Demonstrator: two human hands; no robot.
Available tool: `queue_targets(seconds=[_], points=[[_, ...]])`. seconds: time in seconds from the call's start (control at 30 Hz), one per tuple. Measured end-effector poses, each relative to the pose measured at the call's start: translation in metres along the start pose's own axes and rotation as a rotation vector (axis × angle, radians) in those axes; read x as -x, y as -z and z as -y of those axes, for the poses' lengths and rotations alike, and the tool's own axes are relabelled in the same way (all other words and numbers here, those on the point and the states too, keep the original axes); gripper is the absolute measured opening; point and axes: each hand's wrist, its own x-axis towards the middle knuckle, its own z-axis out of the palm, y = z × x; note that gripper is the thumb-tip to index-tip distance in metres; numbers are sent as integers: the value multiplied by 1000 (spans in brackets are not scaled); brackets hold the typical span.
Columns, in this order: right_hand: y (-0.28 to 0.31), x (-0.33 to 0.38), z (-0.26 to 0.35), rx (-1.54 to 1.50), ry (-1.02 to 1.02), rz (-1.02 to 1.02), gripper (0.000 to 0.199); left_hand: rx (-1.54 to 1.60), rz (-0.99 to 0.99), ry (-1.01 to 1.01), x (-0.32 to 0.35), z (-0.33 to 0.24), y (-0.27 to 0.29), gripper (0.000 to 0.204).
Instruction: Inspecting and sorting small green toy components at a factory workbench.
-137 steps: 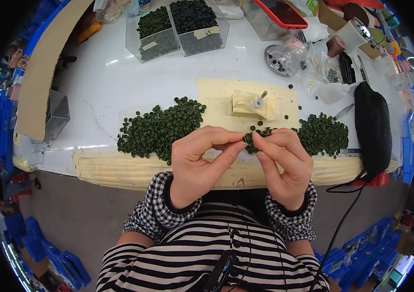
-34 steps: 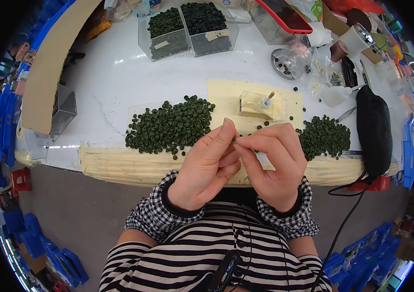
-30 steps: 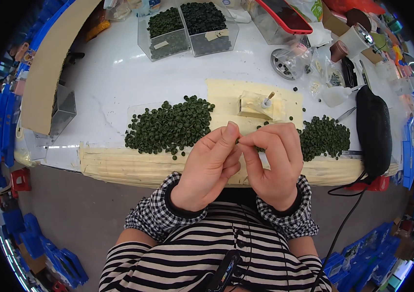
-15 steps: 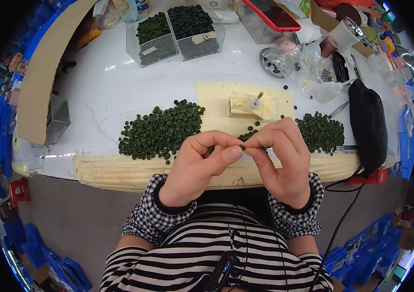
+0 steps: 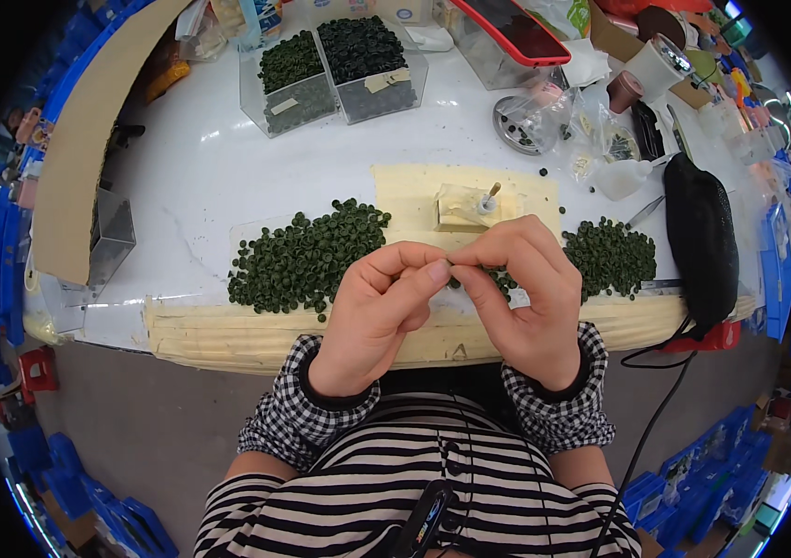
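My left hand (image 5: 372, 312) and my right hand (image 5: 533, 302) meet fingertip to fingertip above the front edge of the table. Both are closed in a pinch on a tiny dark green round piece, now almost entirely hidden by the fingers. Left of them a large pile of dark green cup-shaped pieces (image 5: 307, 260) spreads over the table. A smaller pile of similar green pieces (image 5: 611, 259) lies to the right. Some more show partly behind my right fingers. Beyond the hands stands a tape-wrapped block (image 5: 456, 209) bearing a small pot with a brown stick (image 5: 493, 193).
Two clear bins (image 5: 379, 98) of green pieces stand at the back. A red-cased phone (image 5: 514, 33) rests on a clear box. To the right lie tweezers (image 5: 646, 211), a black padded object (image 5: 700, 237) and a cable. Cardboard (image 5: 89, 139) stands at the left.
Both hands have shifted slightly up and left, still pinched together. The green piece that showed between the fingertips is now mostly covered.
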Motion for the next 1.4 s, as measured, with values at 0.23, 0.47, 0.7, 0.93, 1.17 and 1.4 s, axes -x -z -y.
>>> queue_targets(seconds=[0.23,0.47,0.7,0.93,1.17,1.4], points=[[-3,7,5,51,26,-52,19,18,14,6,1,1,1,19],[-5,10,6,9,29,-78,21,-42,66,-61,7,2,4,19],[-1,12,5,-61,13,-54,21,-88,26,-81,6,0,1,19],[2,8,1,-62,75,-13,22,-47,35,-67,3,0,3,19],[22,-15,-25,218,-94,-183,14,-202,-70,-244,-3,5,7,18],[9,-23,-39,313,-82,-97,9,-267,-135,-281,-3,6,8,18]])
